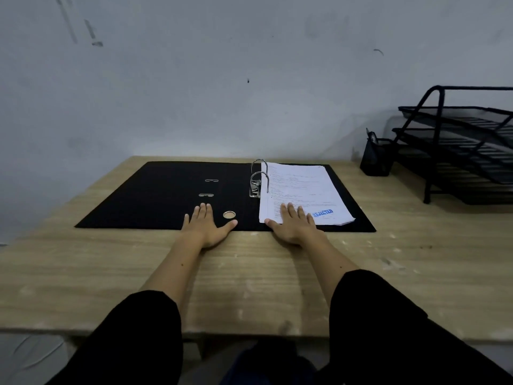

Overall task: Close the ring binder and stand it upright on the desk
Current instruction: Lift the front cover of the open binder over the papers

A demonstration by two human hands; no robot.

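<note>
A black ring binder [155, 195] lies open and flat on the wooden desk [249, 279]. Its two metal rings [259, 176] stand up near the middle. A stack of white papers [299, 190] with a blue stamp sits on the right half, threaded on the rings. My left hand [206, 226] lies flat, fingers spread, on the binder's near edge beside the round spine hole [229, 215]. My right hand [294, 225] lies flat on the near corner of the papers. Neither hand grips anything.
A black mesh pen holder [376, 158] stands at the back right. A black tiered wire paper tray [466, 151] fills the far right. A grey wall rises right behind the desk's far edge. The desk's left edge runs close to the binder's left cover.
</note>
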